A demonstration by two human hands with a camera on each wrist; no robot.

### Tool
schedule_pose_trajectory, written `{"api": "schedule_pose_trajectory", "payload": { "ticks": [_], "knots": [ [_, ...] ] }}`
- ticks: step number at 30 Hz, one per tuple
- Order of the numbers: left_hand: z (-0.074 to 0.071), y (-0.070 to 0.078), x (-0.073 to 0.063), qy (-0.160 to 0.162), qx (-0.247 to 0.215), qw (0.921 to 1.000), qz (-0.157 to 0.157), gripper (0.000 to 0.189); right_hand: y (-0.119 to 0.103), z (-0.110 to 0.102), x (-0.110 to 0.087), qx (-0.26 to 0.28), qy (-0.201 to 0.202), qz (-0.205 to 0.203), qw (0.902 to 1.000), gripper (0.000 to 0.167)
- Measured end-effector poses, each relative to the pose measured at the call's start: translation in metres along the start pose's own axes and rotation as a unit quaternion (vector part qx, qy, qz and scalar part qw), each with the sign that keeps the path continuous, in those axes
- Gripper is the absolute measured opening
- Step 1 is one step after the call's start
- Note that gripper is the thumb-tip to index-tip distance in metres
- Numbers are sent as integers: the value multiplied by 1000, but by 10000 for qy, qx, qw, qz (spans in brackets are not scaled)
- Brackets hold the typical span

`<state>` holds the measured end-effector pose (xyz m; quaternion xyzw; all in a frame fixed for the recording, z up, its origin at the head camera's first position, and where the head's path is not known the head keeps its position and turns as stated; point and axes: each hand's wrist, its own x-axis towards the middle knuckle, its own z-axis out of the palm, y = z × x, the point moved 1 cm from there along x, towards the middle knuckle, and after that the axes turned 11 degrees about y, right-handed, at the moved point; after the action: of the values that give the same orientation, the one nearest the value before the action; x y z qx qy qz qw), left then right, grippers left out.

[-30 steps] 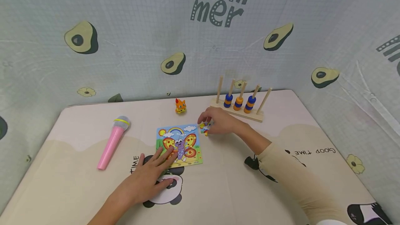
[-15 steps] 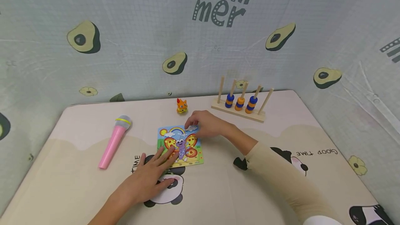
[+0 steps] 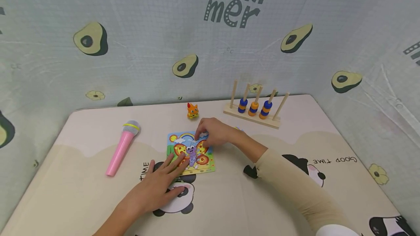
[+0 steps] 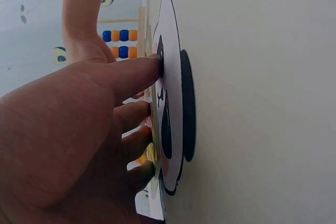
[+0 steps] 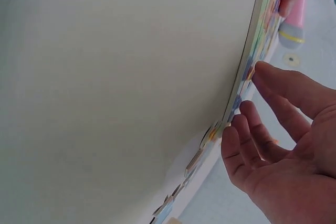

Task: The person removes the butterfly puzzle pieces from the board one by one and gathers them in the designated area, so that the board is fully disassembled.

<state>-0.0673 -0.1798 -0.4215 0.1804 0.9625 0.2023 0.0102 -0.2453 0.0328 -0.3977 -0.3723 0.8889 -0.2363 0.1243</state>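
Observation:
A square butterfly jigsaw puzzle [image 3: 205, 166] lies on the table, with a sun and rainbow along its top. My left hand [image 3: 152, 187] rests flat with spread fingers over its lower left corner; the left wrist view shows the fingertips on the board's edge and the thumb on the printed panda. My right hand [image 3: 214, 132] is over the upper right corner. In the right wrist view its thumb and forefinger tips come together right at the board's surface, and I cannot tell whether they pinch a piece. Loose puzzle pieces [image 5: 194, 161] lie beside the board.
A pink toy microphone [image 3: 121, 146] lies left of the puzzle. Behind the puzzle sits a small orange animal figure [image 3: 192, 111]. A wooden peg stand [image 3: 252, 117] with blue and orange beads stands at the back right, before the hanging cloth wall.
My right hand has moved left from the loose pieces onto the puzzle's upper right corner. The left hand stays on the lower left corner.

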Motion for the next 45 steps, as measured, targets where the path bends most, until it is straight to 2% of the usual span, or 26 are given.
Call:
{"api": "schedule_pose_trajectory", "payload": {
  "ticks": [16,26,36,45],
  "knots": [
    [0,0,0,-53,12,10000,2,72,0,1,1,-117,-147,21,9998,26],
    [0,1,1,-66,22,10000,5,72,-1,2,0,-58,7,-47,10000,26],
    [0,0,1,-51,15,10000,-2,71,-5,1,-2,-4,101,149,9998,51],
    [0,0,1,-29,0,10000,51,70,-7,-1,1,-118,110,53,9999,47]
  ]
}}
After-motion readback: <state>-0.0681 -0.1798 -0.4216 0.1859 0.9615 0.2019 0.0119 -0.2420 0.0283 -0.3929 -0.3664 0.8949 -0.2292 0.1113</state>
